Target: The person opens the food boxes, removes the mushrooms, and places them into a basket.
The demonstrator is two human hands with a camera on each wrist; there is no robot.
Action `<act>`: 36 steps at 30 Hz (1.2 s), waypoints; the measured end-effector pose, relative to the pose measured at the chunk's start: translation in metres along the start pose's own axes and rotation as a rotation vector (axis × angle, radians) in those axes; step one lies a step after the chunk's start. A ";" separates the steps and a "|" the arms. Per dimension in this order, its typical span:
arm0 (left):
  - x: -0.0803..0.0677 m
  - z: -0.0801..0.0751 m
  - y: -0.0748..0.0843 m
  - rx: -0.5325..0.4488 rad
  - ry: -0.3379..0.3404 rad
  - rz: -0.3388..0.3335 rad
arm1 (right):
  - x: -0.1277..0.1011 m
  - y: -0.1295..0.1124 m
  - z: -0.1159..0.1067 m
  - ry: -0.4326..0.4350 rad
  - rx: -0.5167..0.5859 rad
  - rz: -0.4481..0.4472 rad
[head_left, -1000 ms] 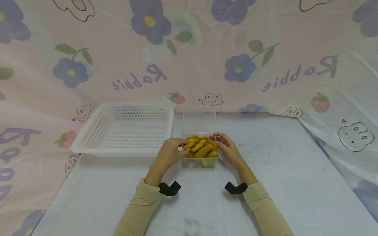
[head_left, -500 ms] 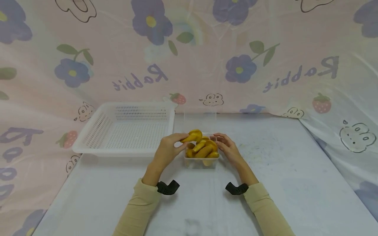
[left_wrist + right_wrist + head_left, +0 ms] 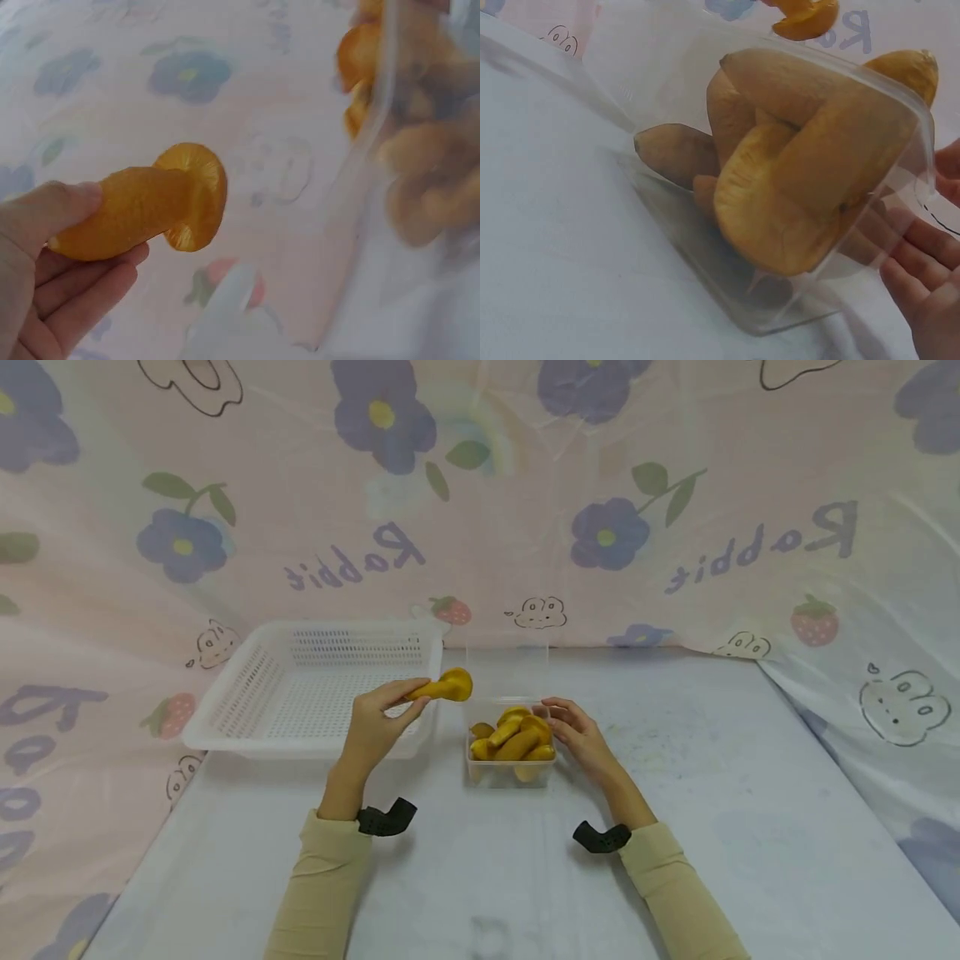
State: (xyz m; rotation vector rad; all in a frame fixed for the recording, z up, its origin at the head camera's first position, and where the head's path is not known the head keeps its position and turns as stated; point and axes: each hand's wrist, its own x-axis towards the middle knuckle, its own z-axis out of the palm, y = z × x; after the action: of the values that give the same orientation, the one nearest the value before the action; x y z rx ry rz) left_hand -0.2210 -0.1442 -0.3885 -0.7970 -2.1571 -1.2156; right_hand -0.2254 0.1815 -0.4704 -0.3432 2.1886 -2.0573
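Left hand (image 3: 372, 727) has lifted one mushroom (image 3: 444, 687) clear of the tub (image 3: 512, 770), pinching its stem; it now sits over the basket (image 3: 225, 714) edge. Right hand (image 3: 576, 735), fingers relaxed, still steadies the tub's far side. Transfer under way.

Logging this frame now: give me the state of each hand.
Left hand: pinches one orange mushroom, lifted clear of the box.
Right hand: fingers rest against the clear plastic box of mushrooms.

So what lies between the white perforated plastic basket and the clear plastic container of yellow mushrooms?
Head view: the left hand holding one yellow mushroom; otherwise bare table.
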 end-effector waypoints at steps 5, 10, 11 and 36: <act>-0.003 -0.026 -0.017 -0.062 0.016 -0.174 | -0.001 0.000 0.001 0.003 0.008 0.000; -0.008 -0.043 -0.029 -0.055 -0.030 -0.305 | -0.002 -0.001 0.002 0.001 0.028 -0.001; -0.009 -0.045 -0.030 -0.048 -0.046 -0.323 | -0.002 -0.001 0.002 0.001 0.028 -0.002; -0.010 -0.046 -0.032 0.042 -0.139 -0.445 | 0.001 0.000 0.001 -0.008 0.044 -0.039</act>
State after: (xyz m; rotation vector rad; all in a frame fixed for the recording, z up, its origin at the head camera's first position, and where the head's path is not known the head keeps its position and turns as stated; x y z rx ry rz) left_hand -0.2297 -0.2006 -0.3930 -0.4012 -2.5560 -1.3500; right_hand -0.2261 0.1802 -0.4705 -0.3919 2.1447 -2.1167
